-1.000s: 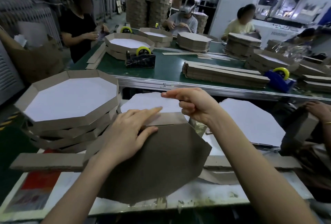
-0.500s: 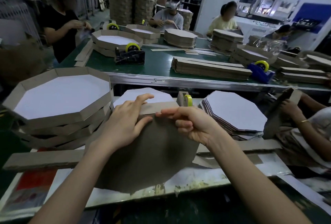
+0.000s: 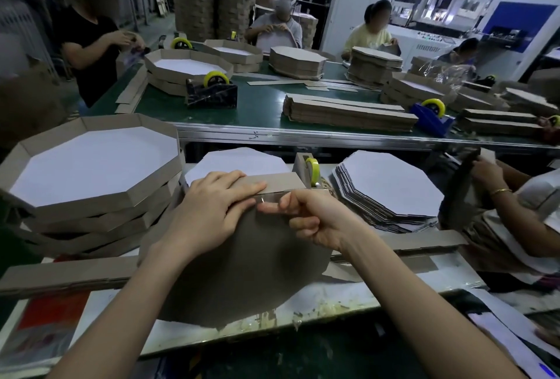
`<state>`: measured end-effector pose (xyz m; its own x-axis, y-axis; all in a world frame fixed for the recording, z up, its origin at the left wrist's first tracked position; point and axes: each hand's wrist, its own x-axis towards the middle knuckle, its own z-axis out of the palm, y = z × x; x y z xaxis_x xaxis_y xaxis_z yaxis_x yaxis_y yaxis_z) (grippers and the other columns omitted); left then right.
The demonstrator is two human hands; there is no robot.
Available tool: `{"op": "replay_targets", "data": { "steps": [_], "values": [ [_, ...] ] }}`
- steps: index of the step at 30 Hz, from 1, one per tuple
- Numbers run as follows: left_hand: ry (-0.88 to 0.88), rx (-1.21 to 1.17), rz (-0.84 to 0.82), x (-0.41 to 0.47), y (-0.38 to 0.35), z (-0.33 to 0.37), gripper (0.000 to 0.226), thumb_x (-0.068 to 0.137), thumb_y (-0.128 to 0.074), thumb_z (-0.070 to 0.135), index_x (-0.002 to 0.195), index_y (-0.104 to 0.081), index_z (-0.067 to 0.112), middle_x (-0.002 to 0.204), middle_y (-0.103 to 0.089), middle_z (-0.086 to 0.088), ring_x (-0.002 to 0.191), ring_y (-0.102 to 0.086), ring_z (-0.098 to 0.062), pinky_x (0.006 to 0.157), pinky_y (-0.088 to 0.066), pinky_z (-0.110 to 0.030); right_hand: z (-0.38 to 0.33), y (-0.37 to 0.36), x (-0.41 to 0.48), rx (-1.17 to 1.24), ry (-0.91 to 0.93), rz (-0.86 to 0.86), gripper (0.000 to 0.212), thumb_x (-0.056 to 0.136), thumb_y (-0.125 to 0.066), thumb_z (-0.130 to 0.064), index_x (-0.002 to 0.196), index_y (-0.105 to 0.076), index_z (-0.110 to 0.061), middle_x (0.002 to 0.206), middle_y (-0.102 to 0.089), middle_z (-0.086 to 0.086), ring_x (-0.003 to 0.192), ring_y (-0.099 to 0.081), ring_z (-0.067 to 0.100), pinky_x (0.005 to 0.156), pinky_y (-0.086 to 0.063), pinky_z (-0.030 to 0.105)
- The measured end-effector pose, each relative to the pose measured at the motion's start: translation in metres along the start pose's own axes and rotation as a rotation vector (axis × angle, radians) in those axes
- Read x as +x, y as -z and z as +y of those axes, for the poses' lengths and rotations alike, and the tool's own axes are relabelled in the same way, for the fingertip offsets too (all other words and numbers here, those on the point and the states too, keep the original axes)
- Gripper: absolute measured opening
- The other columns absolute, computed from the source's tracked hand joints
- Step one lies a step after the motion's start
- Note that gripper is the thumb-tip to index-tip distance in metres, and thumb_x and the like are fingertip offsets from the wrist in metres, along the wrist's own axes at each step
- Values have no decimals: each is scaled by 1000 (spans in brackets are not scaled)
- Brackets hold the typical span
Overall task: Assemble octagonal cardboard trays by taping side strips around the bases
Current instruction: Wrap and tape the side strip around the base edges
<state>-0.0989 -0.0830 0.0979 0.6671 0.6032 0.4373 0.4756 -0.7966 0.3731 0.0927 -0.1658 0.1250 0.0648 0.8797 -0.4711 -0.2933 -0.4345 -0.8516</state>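
Base (image 3: 242, 272) leans on the tabletop (image 3: 348, 296), grey back facing us. Our left grip (image 3: 209, 212) lies flat, fingers straight, pressing the strip (image 3: 272, 183) against its top edge; our right grip (image 3: 315, 221) pinches clear tape (image 3: 269, 198) there.

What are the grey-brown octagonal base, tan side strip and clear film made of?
The grey-brown octagonal base looks like matte greyboard: dull, no glare, ragged cut edge. The tan side strip looks like paler matte cardboard, flat under the left hand. The clear film is probably glossy plastic tape: see-through, with glints, pinched by the right hand.
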Motion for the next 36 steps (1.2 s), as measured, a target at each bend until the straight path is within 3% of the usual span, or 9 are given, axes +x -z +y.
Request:
{"op": "replay_targets", "data": {
  "steps": [5, 8, 10, 14, 17, 19, 25, 32, 36],
  "values": [
    [43, 26, -10, 4, 0, -7, 37, 99, -50, 31, 134, -54, 41, 128, -57, 7, 119, -45, -20, 100, -32, -37, 11, -4, 5, -397, 37, 98, 25, 83, -33, -2, 65, -47, -12, 68, -72, 13, 31, -24, 9, 32, -22, 15],
    [45, -1, -12, 5, 1, -9, 36, 99, -51, 30, 134, -55, 41, 127, -57, 7, 119, -45, -20, 97, -31, -36, 24, 0, 9, -679, 536, 262, 22, 82, -44, -12, 63, -52, -19, 56, -64, -1, 46, -40, 8, 45, -33, 20],
    [45, 0, -13, 7, -1, -8, 36, 99, -51, 31, 133, -56, 41, 126, -57, 7, 118, -45, -20, 97, -31, -37, 25, 8, 10, -914, 865, 377, 5, 78, -54, -17, 77, -52, -21, 55, -51, -10, 50, -44, 6, 52, -36, 24],
    [57, -10, -27, 10, -2, -9, 35, 100, -46, 34, 134, -55, 42, 127, -57, 7, 118, -44, -19, 98, -31, -37, 26, 15, 15, -1391, 1164, 492, 47, 79, -77, -28, 112, -43, -25, 68, -58, -9, 54, -59, 22, 48, -49, 32],
    [58, -27, -41, 10, 0, -9, 39, 97, -40, 39, 133, -55, 44, 125, -58, 8, 118, -46, -19, 99, -34, -40, 21, 15, 21, -1380, 1425, 462, 31, 86, -72, -25, 115, -60, -24, 76, -67, 0, 57, -60, 20, 44, -48, 29],
    [76, -46, -43, 10, 0, -9, 39, 96, -38, 40, 131, -56, 45, 127, -57, 8, 120, -46, -20, 100, -32, -39, 18, 18, 26, -1360, 1547, 411, 15, 87, -72, -17, 102, -75, -17, 75, -64, 0, 57, -56, 16, 42, -44, 29],
    [86, -68, -28, 9, -2, -7, 41, 91, -38, 44, 126, -58, 48, 124, -58, 12, 118, -47, -16, 94, -28, -31, 18, 19, 29, -1361, 1502, 319, 13, 80, -77, -10, 92, -79, -14, 70, -57, 0, 62, -48, 10, 53, -30, 16],
    [200, 14, 58, 27, -5, 11, 32, 87, -50, 66, 109, -69, 50, 114, -68, 14, 111, -57, -15, 88, -37, -34, 19, 20, 28, -1362, 1478, 239, 11, 85, -72, -11, 93, -79, -8, 80, -69, 4, 63, -66, 20, 51, -51, 26],
    [147, 80, 46, 25, -6, 10, 47, 83, -39, 72, 112, -68, 48, 101, -69, 16, 96, -62, -16, 77, -42, -33, 20, 22, 26, -1342, 1483, 257, 11, 86, -71, -14, 92, -79, -11, 83, -71, 1, 68, -67, 19, 50, -53, 31]
  ]
}}
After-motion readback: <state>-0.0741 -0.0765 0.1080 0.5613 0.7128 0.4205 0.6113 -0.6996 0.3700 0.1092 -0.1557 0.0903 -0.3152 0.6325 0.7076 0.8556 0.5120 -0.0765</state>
